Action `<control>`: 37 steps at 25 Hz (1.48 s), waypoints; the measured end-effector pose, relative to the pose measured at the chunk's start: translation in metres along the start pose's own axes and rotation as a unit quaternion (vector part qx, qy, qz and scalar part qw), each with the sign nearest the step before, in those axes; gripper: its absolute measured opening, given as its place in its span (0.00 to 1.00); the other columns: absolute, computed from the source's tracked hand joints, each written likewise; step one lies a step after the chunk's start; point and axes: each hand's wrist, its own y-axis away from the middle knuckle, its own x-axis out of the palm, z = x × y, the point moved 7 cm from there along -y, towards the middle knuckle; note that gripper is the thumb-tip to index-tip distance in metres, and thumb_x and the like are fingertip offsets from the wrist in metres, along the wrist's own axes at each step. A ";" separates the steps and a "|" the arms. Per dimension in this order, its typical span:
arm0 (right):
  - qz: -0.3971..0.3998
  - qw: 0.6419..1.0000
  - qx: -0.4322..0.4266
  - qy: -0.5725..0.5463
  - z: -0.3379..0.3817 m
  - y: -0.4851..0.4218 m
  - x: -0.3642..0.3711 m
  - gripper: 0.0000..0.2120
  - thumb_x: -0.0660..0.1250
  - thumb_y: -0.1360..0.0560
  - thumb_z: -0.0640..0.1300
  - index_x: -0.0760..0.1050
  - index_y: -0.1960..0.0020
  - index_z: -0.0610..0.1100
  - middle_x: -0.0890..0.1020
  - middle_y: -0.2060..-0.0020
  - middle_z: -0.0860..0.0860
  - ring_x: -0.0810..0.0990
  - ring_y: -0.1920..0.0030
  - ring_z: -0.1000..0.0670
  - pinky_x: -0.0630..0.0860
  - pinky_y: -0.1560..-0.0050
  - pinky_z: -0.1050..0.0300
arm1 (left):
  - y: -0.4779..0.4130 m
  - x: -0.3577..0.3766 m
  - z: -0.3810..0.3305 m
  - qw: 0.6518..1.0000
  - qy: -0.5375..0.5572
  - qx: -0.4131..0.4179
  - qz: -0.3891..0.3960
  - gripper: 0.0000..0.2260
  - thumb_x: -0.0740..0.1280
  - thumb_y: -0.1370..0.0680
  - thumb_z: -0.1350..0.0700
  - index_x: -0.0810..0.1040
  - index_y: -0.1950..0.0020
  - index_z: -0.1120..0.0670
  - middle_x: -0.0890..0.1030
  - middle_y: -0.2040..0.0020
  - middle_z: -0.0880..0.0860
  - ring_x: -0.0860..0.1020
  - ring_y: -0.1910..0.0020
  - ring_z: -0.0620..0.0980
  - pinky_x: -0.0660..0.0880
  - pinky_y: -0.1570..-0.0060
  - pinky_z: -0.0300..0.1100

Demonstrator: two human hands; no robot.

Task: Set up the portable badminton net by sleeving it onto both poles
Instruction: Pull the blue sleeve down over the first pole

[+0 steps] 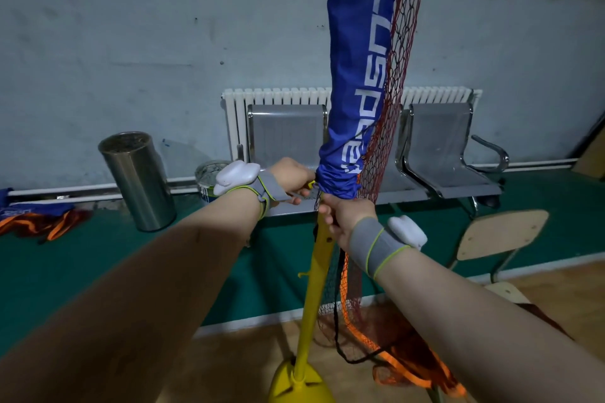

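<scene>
A yellow pole (pixel 314 278) stands in a yellow base (pixel 299 384) at the bottom centre. A blue sleeve (pixel 358 75) with white lettering covers the pole's upper part, its bunched lower hem at about my hand height. Red mesh net (pixel 397 82) hangs from the sleeve's right side and piles with orange edging (pixel 412 366) on the floor. My left hand (pixel 291 178) pinches the sleeve's hem from the left. My right hand (pixel 347 216) grips the pole and mesh just below the hem.
A metal bench (pixel 438 154) stands against the wall in front of a white radiator (pixel 278 96). A steel bin (pixel 137 180) and a bucket (pixel 206 178) stand to the left. Another folded net (pixel 36 217) lies at far left. A wooden chair (pixel 501 235) is at right.
</scene>
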 end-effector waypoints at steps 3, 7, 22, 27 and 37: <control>0.004 0.998 0.025 -0.055 -0.002 0.002 0.008 0.14 0.59 0.22 0.36 0.66 0.66 0.41 0.71 0.89 0.52 0.62 0.90 0.59 0.53 0.86 0.74 | 0.000 0.003 0.000 0.999 -0.020 -0.022 0.018 0.10 0.61 0.24 0.58 0.72 0.66 0.56 0.73 0.69 0.52 0.71 0.73 0.45 0.65 0.75 0.33; -0.001 0.993 0.038 -0.116 -0.003 0.003 0.015 0.14 0.58 0.21 0.36 0.68 0.66 0.41 0.71 0.89 0.53 0.62 0.90 0.59 0.53 0.87 0.72 | -0.004 0.004 0.004 0.999 0.006 -0.035 0.024 0.10 0.62 0.25 0.58 0.72 0.67 0.55 0.75 0.73 0.50 0.72 0.76 0.43 0.65 0.75 0.33; 0.005 0.993 0.043 -0.113 -0.006 -0.003 0.020 0.14 0.58 0.21 0.38 0.67 0.66 0.41 0.70 0.88 0.53 0.62 0.89 0.58 0.53 0.89 0.69 | -0.007 -0.011 0.003 0.998 0.031 -0.043 0.047 0.12 0.63 0.23 0.56 0.70 0.67 0.55 0.74 0.79 0.47 0.72 0.83 0.39 0.68 0.75 0.33; 0.003 0.992 0.039 -0.123 -0.008 0.000 0.026 0.15 0.58 0.21 0.38 0.66 0.67 0.42 0.70 0.88 0.53 0.62 0.89 0.59 0.53 0.89 0.70 | 0.002 -0.016 0.020 0.996 0.016 -0.062 0.059 0.13 0.64 0.23 0.57 0.69 0.68 0.56 0.72 0.82 0.47 0.72 0.79 0.42 0.68 0.74 0.35; -0.036 0.998 0.033 -0.047 -0.026 -0.005 0.011 0.14 0.59 0.23 0.34 0.67 0.68 0.41 0.69 0.89 0.52 0.61 0.90 0.58 0.51 0.86 0.74 | -0.008 0.003 0.050 0.997 -0.050 -0.049 0.025 0.12 0.65 0.25 0.58 0.69 0.68 0.57 0.73 0.74 0.51 0.72 0.79 0.43 0.62 0.76 0.33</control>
